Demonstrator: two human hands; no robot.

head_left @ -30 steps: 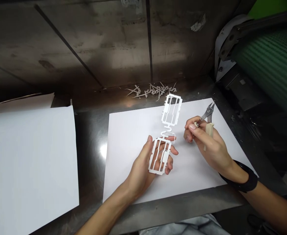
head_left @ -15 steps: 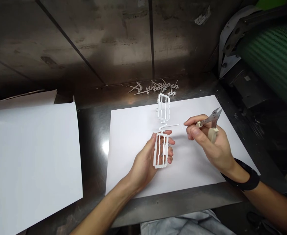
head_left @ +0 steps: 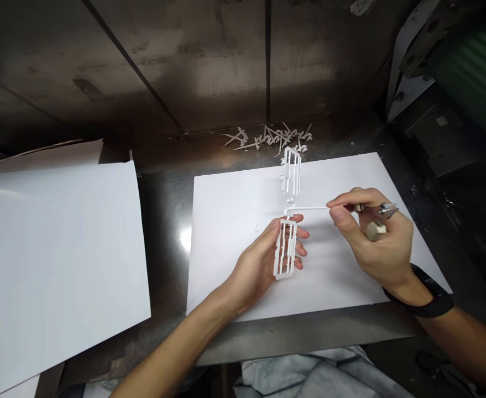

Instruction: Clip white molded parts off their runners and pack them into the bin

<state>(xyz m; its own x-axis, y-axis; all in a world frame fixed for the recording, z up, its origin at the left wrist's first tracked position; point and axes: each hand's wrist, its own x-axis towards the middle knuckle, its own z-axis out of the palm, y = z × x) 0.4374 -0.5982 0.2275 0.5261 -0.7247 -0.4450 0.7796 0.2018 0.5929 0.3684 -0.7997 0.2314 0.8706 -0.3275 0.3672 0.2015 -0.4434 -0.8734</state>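
My left hand (head_left: 263, 260) grips the lower of two white slotted plastic frames (head_left: 285, 249), thumb on its left edge and fingers behind. A thin curved plastic runner (head_left: 309, 208) joins it to the upper white frame (head_left: 292, 174), which sticks out past my fingertips. The thumb and forefinger of my right hand (head_left: 375, 237) pinch the free tip of the runner's straight stem. Side cutters (head_left: 386, 211) with pale handles lie tucked in the same hand, jaws pointing away to the right.
A large white sheet (head_left: 234, 221) covers the metal bench (head_left: 166, 237) under my hands. Several cut-off plastic runner pieces (head_left: 270, 135) lie along the back wall. White sheets (head_left: 60, 254) are at the left. Dark machinery with a green belt (head_left: 470, 83) stands at the right.
My right hand has closed on the runner's stem, where before its fingertips were just short of it. The cutters have turned in the hand. The view has shifted slightly.
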